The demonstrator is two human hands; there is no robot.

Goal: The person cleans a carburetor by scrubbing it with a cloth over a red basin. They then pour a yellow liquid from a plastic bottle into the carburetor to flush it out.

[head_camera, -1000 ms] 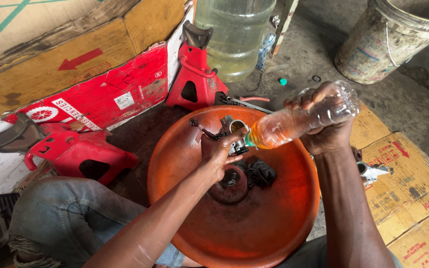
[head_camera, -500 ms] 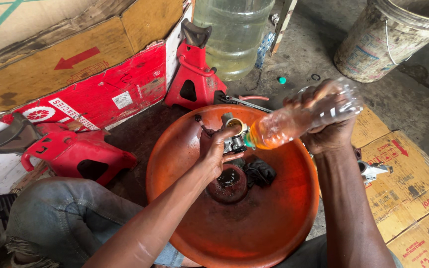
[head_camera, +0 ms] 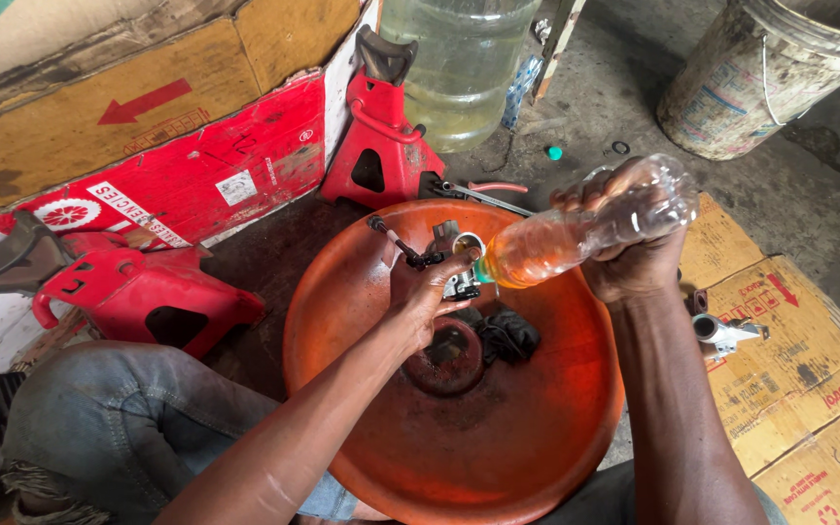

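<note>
Two hands work over the orange basin [head_camera: 371, 292]: my right hand [head_camera: 634, 253] grips a tilted bottle [head_camera: 576, 233] of amber liquid, neck down at a metal part [head_camera: 459, 262] that my left hand [head_camera: 425, 292] clasps above the basin, so spill lands inside. Red stands [head_camera: 381, 146] sit nearby.

- Soft, even daylight; bright, no hard shadows.
- Mild glare on plastic bottle [head_camera: 590, 228] and orange basin [head_camera: 537, 428] rim.
- Sharp centre; slight wide-angle stretch, softening at edges.
</note>
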